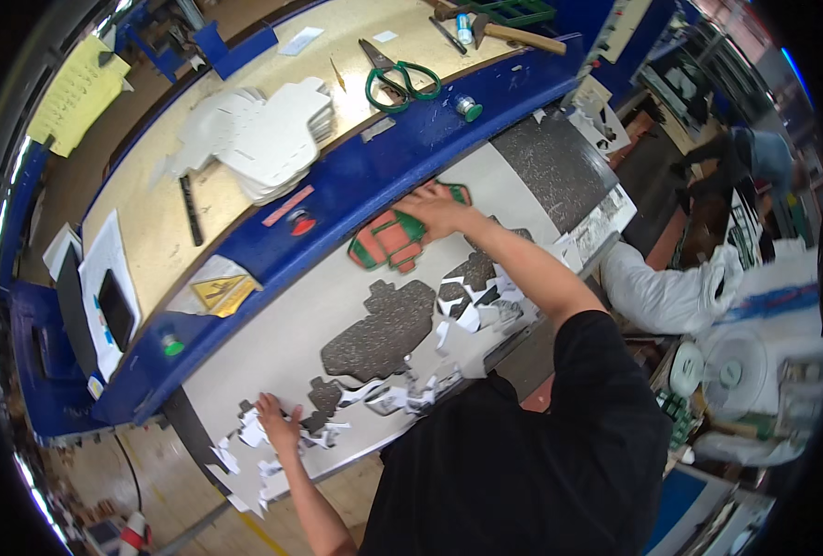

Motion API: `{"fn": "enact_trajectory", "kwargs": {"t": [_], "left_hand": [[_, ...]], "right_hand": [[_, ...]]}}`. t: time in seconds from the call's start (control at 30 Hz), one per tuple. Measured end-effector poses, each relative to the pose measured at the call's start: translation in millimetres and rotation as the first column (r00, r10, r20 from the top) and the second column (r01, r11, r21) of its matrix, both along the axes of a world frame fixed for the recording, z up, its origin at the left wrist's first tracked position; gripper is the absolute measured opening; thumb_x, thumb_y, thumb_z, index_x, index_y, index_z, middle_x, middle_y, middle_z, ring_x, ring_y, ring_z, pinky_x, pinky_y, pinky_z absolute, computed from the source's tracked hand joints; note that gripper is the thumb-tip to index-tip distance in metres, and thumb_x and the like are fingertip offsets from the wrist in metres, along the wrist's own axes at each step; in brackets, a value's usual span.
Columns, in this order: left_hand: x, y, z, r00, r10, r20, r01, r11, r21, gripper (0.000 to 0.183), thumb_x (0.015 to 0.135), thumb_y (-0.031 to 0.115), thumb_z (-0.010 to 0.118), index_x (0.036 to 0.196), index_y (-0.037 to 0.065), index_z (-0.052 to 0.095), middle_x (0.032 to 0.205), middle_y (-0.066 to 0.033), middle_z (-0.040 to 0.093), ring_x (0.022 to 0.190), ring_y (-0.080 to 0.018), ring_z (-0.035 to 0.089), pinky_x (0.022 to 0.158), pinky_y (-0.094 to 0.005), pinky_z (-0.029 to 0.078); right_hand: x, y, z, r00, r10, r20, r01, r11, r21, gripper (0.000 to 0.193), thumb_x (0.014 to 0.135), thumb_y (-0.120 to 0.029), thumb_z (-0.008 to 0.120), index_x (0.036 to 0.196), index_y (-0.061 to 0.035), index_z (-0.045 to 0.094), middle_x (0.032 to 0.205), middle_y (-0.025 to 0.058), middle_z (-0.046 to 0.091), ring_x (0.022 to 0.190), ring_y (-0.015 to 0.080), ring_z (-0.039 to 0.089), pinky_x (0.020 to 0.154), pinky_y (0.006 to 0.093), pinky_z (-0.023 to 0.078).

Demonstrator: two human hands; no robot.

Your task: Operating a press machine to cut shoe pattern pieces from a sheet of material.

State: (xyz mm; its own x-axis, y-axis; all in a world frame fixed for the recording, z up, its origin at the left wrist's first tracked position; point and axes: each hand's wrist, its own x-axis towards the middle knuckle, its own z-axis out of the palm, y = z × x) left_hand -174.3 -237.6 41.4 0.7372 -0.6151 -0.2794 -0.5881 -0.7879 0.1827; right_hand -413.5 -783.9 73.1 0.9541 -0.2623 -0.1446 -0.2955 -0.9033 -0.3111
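Note:
My right hand (437,211) reaches over a red and green cutting die (393,239), its fingers wrapped across the die's upper end. The die lies on a pale grey sheet (291,320) close to the blue press edge. Dark, shaped openings show in the sheet, the largest (381,334) just below the die. My left hand (280,424) rests at the sheet's lower left with its fingers apart, beside torn white scraps (252,428). What lies under its palm is hidden.
Above the sheet runs a blue press beam (337,199) with buttons. Its top shelf holds stacked white cut pieces (268,139), green-handled scissors (398,83), a hammer (523,37) and a phone (115,309). More scraps (472,315) lie along the near edge. At right are a white bag (662,287), a fan (731,371) and another person (754,157).

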Motion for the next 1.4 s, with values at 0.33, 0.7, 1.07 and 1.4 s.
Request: {"fn": "enact_trajectory", "kwargs": {"t": [0.33, 0.7, 1.07, 1.4], "left_hand": [[-0.7, -19.8, 4.6, 0.975, 0.215, -0.053, -0.209, 0.973, 0.096, 0.087, 0.074, 0.022, 0.082, 0.143, -0.005, 0.037, 0.154, -0.0240, 0.030, 0.140, -0.0398, 0.033, 0.115, -0.0404, 0.031], [7.9, -18.7, -5.9, 0.983, 0.173, 0.055, -0.181, 0.952, 0.247, 0.088, 0.071, 0.027, 0.082, 0.141, -0.006, 0.041, 0.153, -0.0250, 0.030, 0.135, -0.0377, 0.042, 0.110, -0.0376, 0.038], [13.9, -22.6, -7.6, 0.984, 0.161, 0.076, -0.177, 0.938, 0.298, 0.094, 0.070, 0.036, 0.082, 0.142, -0.006, 0.038, 0.150, -0.0264, 0.034, 0.129, -0.0376, 0.049, 0.107, -0.0381, 0.041], [10.0, -28.1, -6.3, 0.985, 0.151, 0.080, -0.167, 0.946, 0.277, 0.092, 0.070, 0.037, 0.082, 0.143, -0.003, 0.040, 0.150, -0.0240, 0.036, 0.129, -0.0372, 0.049, 0.106, -0.0379, 0.042]], "right_hand": [[-76.7, -93.9, -2.3, 0.996, -0.085, 0.022, 0.082, 0.990, 0.116, 0.107, 0.059, -0.024, 0.086, 0.151, -0.0234, 0.031, 0.154, 0.0104, 0.034, 0.144, 0.0350, 0.023, 0.114, 0.0555, 0.015], [-87.0, -98.3, -10.0, 0.992, -0.083, 0.096, 0.073, 0.992, 0.104, 0.108, 0.054, -0.025, 0.086, 0.150, -0.0226, 0.035, 0.153, 0.0085, 0.037, 0.142, 0.0332, 0.027, 0.113, 0.0511, 0.016], [-87.6, -92.0, 8.3, 0.990, -0.089, 0.112, 0.089, 0.996, 0.007, 0.109, 0.050, -0.032, 0.088, 0.148, -0.0214, 0.040, 0.150, 0.0072, 0.043, 0.133, 0.0345, 0.038, 0.108, 0.0492, 0.024], [-86.6, -89.6, -2.2, 0.978, -0.159, 0.132, 0.160, 0.987, 0.006, 0.109, 0.048, -0.035, 0.088, 0.146, -0.0163, 0.044, 0.147, 0.0093, 0.044, 0.130, 0.0365, 0.039, 0.107, 0.0556, 0.024]]}}
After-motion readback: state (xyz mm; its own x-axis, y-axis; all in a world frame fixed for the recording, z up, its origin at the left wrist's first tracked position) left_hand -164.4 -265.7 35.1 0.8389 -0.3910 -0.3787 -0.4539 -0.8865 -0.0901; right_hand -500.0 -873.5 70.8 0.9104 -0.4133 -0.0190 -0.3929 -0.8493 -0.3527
